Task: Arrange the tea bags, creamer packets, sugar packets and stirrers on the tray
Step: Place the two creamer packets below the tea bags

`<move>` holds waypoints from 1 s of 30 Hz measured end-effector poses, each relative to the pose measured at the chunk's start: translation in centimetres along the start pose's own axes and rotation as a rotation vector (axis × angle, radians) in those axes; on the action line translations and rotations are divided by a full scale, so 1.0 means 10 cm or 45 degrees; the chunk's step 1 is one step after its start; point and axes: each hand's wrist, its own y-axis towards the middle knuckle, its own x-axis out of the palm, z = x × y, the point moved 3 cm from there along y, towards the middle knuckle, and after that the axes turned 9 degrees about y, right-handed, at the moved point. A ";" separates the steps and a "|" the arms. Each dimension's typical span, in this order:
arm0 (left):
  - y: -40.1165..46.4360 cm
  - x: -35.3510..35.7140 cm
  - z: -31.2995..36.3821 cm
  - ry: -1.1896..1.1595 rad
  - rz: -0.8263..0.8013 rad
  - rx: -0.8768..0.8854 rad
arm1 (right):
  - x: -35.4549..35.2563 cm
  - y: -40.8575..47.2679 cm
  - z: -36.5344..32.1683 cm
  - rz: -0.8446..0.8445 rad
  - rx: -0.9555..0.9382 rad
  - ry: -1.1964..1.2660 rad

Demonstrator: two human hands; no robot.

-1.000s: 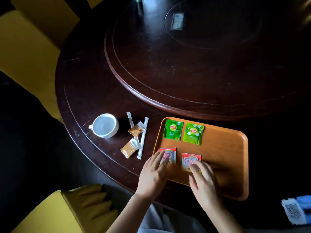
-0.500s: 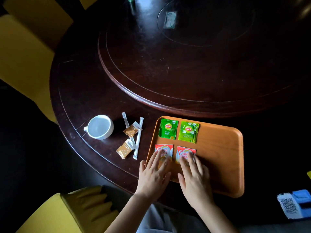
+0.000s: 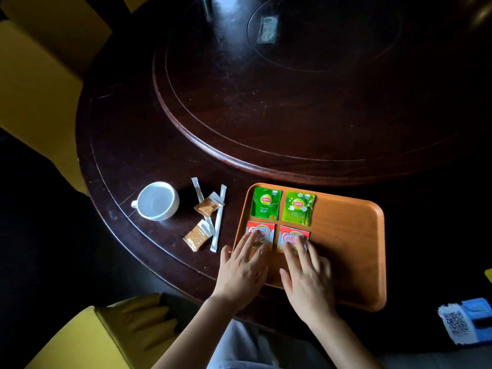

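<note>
An orange wooden tray point(image 3: 351, 235) lies on the dark round table. At its far left corner sit two green tea bags point(image 3: 265, 203) point(image 3: 298, 208) side by side. Just below them lie two red creamer packets point(image 3: 262, 232) point(image 3: 292, 237). My left hand point(image 3: 241, 272) rests flat with its fingertips on the left creamer packet. My right hand point(image 3: 306, 275) rests flat with its fingertips on the right one. Left of the tray, on the table, lie two brown sugar packets point(image 3: 207, 206) point(image 3: 197, 235) and two white wrapped stirrers point(image 3: 198, 189) point(image 3: 218, 222).
A white cup point(image 3: 158, 200) stands left of the stirrers. A raised turntable point(image 3: 292, 89) fills the table's middle, with a small packet point(image 3: 267, 29) on it. Yellow chairs point(image 3: 32, 102) stand at the left and near me. A blue item with a QR code point(image 3: 466, 320) lies at the lower right.
Both hands slid the two creamer packets up the tray into a neat row beneath the tea bags. My right hand moved left, closer to my left hand.
</note>
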 end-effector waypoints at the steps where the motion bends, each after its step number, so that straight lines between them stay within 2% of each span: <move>1: 0.00 0.00 -0.01 0.001 -0.005 0.005 | -0.01 0.00 0.00 -0.003 0.001 0.000; 9: 0.00 -0.01 -0.02 -0.016 0.062 0.025 | -0.02 0.01 0.00 -0.021 -0.006 -0.020; 14: -0.06 -0.12 -0.08 -0.080 0.200 0.046 | -0.07 0.00 -0.02 0.095 -0.035 0.102; 16: -0.11 -0.19 -0.22 -0.198 0.315 -0.034 | -0.11 0.06 -0.09 0.173 -0.085 0.148; 19: -0.21 -0.20 -0.57 -0.289 0.457 -0.299 | -0.17 0.27 -0.30 0.276 -0.237 0.164; 23: -0.28 -0.03 -0.96 -0.181 0.321 -0.511 | -0.13 0.67 -0.70 0.263 -0.450 0.141; 26: -0.29 0.05 -1.05 -0.223 0.254 -0.493 | 0.01 0.98 -1.00 0.138 -0.566 0.104; 30: -0.31 0.02 -1.04 -0.292 0.283 -0.430 | 0.20 1.34 -1.27 0.026 -0.750 0.027</move>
